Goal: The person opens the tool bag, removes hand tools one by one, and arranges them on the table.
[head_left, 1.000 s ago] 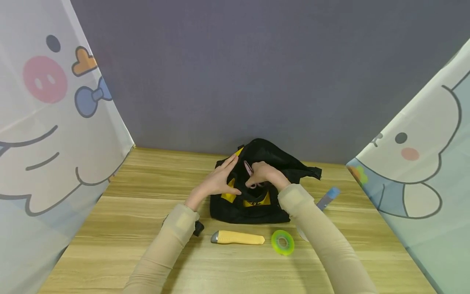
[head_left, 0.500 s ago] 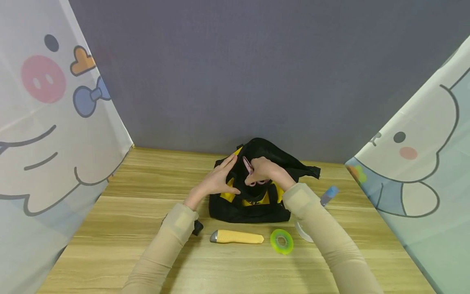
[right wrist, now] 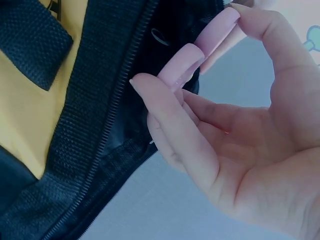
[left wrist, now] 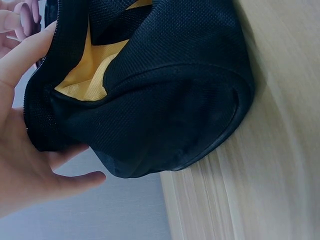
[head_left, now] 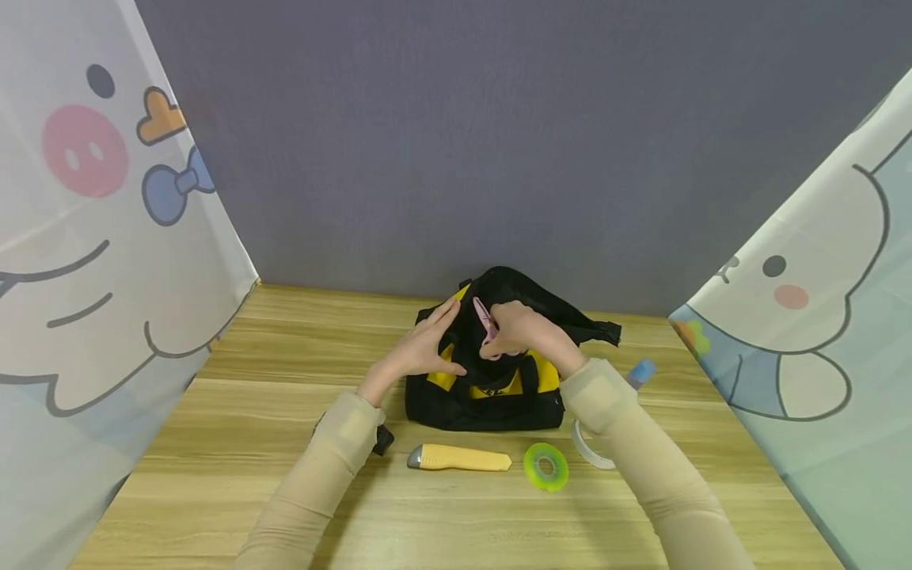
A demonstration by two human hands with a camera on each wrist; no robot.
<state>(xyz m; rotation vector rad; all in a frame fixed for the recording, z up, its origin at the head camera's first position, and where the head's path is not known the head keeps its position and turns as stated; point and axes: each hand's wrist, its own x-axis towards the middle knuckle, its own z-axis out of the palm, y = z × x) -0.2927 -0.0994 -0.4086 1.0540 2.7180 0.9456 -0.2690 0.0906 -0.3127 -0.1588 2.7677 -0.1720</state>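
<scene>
A black and yellow zippered bag point(head_left: 484, 416) sits near the back of the table, its mouth gaping upward. My right hand point(head_left: 518, 328) grips pink scissors point(head_left: 486, 318) by the handle loops over that mouth; the right wrist view shows the two loops point(right wrist: 181, 65) between thumb and fingers, beside the zipper edge. At the left side of the mouth, my left hand point(head_left: 422, 348) is spread with its fingers extended against the bag's rim. In the left wrist view the zippered rim point(left wrist: 42, 110) passes across this hand, covering part of the fingers.
In front of the bag lie a yellow box cutter point(head_left: 463, 458), a green tape roll point(head_left: 563, 467) and a white ring-shaped roll point(head_left: 588, 454). A blue-capped tube point(head_left: 643, 372) is partly behind my right forearm. A black object point(head_left: 383, 440) shows beside my left sleeve. A grey wall stands behind.
My right hand has shifted slightly right and up with the scissors, and more of them shows above the bag's mouth. The left hand stays in place.
</scene>
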